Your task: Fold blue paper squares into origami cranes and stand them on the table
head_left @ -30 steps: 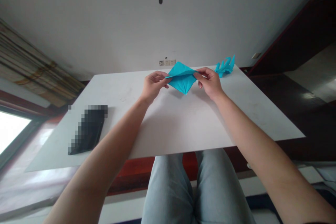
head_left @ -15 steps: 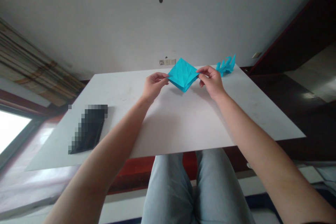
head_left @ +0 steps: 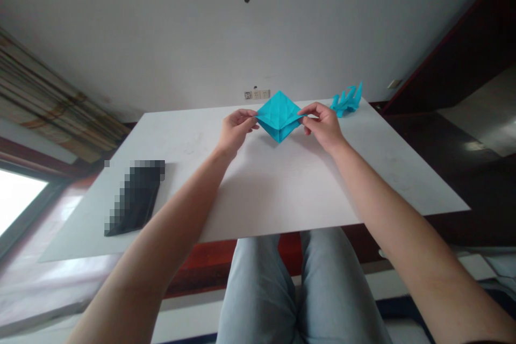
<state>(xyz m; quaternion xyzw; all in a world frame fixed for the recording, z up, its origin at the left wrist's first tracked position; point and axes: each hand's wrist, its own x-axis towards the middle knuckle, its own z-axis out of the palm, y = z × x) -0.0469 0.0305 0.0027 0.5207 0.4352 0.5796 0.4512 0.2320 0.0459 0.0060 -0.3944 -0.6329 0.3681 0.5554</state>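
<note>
A blue folded paper (head_left: pixel 279 115), diamond-shaped with creases, hangs just above the far middle of the white table (head_left: pixel 258 193). My left hand (head_left: pixel 236 131) pinches its left corner. My right hand (head_left: pixel 322 124) pinches its right corner. Both hands have fingers closed on the paper, held between them with its lower point toward me.
A finished blue origami figure (head_left: pixel 346 100) with spiky points stands at the table's far right corner. A dark flat object (head_left: pixel 135 198), blurred out, lies at the near left. A wall socket (head_left: pixel 257 95) sits behind the table. My knees are under the near edge.
The paper has gone from a partly opened, wider shape to a flatter, more compact diamond. My hands have moved slightly closer together.
</note>
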